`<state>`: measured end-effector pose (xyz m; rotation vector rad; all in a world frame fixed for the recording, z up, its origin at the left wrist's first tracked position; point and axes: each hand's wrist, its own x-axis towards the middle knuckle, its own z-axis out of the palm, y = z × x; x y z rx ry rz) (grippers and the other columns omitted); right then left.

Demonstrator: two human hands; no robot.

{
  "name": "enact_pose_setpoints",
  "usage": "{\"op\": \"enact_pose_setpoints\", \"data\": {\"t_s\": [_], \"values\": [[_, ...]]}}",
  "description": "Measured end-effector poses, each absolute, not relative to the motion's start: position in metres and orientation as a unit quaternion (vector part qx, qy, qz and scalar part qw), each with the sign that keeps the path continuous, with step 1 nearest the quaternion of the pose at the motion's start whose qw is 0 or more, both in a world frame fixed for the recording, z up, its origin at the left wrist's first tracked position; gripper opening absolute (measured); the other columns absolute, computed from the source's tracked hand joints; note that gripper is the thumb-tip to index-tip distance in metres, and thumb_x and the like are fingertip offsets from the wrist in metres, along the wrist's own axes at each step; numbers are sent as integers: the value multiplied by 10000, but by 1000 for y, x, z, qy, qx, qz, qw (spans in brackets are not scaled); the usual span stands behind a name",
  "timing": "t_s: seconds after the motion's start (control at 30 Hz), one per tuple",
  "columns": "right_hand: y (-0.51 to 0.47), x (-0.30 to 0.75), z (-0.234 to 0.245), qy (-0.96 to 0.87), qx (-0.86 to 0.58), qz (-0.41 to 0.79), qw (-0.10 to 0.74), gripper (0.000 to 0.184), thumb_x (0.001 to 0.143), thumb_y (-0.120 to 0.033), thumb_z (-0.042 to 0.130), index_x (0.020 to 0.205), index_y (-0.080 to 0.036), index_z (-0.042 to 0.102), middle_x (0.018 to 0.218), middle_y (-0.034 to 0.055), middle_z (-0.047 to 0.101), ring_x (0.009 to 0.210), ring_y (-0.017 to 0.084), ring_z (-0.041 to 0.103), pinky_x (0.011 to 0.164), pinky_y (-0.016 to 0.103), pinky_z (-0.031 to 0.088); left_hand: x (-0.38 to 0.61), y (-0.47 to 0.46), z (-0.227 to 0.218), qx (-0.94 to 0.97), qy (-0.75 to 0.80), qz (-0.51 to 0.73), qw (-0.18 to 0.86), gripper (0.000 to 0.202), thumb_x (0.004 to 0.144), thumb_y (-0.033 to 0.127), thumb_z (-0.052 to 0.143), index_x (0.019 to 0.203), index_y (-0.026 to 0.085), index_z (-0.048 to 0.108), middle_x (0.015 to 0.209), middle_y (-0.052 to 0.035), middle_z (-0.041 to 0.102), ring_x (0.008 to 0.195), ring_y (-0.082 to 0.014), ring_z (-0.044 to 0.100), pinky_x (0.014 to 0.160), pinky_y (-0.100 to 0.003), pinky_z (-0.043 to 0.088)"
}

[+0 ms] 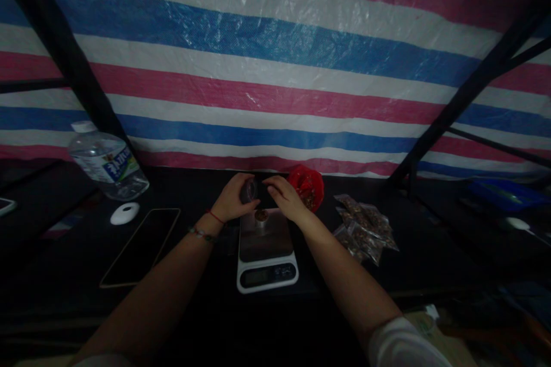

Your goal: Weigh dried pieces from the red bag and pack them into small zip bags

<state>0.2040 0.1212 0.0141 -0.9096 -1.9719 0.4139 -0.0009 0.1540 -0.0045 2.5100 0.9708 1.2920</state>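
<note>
A white kitchen scale (267,252) with a steel platform lies on the dark table in front of me. A small round cup (261,216) with brownish contents stands on its far end. My left hand (235,198) is curled around a small dark round container (249,189) just above the scale's far edge. My right hand (286,198) reaches in beside it, fingers bent and touching the same container. A red bag (307,186) of dark bits sits just right of my right hand.
Several small clear packets (365,226) of brown material lie right of the scale. A phone (142,246), a white round object (124,213) and a water bottle (105,163) are at the left. A striped tarp (275,69) hangs behind, with dark metal poles (64,51) at both sides.
</note>
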Motion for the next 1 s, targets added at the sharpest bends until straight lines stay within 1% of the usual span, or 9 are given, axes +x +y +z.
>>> {"op": "enact_pose_setpoints", "data": {"t_s": [0.07,0.2,0.27,0.33,0.47,0.67,0.77,0.87,1.0], "values": [[115,213,7,-814,-369,189,408,277,884,-296,570,1146,-225,627,1081,63,641,1047,187,567,939,363,431,-1,159,-11,826,347,435,90,588,667,398,705,1169,163,510,1121,-125,574,1040,-284,558,913,-434,459],[107,218,-3,-855,-363,200,313,569,640,-380,809,1160,-224,637,1080,77,654,1071,241,561,942,405,426,-2,167,-23,806,393,431,105,528,677,432,695,1102,161,537,1077,-113,584,1000,-274,571,900,-439,464],[106,214,-6,-860,-372,200,288,555,600,-368,831,1108,-217,669,1103,89,642,1104,254,549,939,401,430,-2,169,-25,791,416,435,111,505,686,448,690,1074,159,547,1051,-107,591,975,-265,581,888,-432,472],[106,211,-7,-858,-379,203,280,440,622,-320,817,1035,-220,701,1090,85,647,1101,249,556,932,388,436,-2,171,-26,777,437,439,113,500,685,457,695,1061,158,558,1043,-109,600,973,-267,589,888,-430,474],[110,210,-10,-824,-392,225,341,329,701,-235,733,1028,-215,697,1042,62,675,991,204,615,894,348,464,-3,173,-27,772,451,434,109,549,656,467,722,1078,147,577,1064,-128,618,1000,-289,594,913,-448,463],[120,218,-13,-740,-432,186,481,457,728,-202,665,1182,-198,612,1114,82,636,1031,195,600,940,357,452,4,168,-25,819,410,389,99,653,659,508,717,1186,162,546,1162,-131,621,1062,-295,592,940,-439,455],[121,216,-13,-724,-438,174,503,492,710,-223,682,1194,-218,597,1139,81,623,1054,203,589,955,371,446,10,161,-18,835,395,369,104,638,655,510,721,1174,174,561,1163,-121,633,1064,-294,598,944,-434,450],[119,211,-14,-703,-437,211,520,524,687,-231,703,1191,-201,567,1098,73,641,995,193,616,897,347,484,15,155,-13,844,386,352,117,600,661,498,721,1149,181,576,1118,-107,656,1015,-286,620,910,-420,463],[117,208,-15,-694,-451,233,511,411,668,-236,720,1057,-192,597,971,39,665,880,176,641,812,324,515,17,152,-11,848,376,351,128,571,655,488,727,1124,193,588,1089,-96,663,1003,-284,621,896,-413,463]]}}
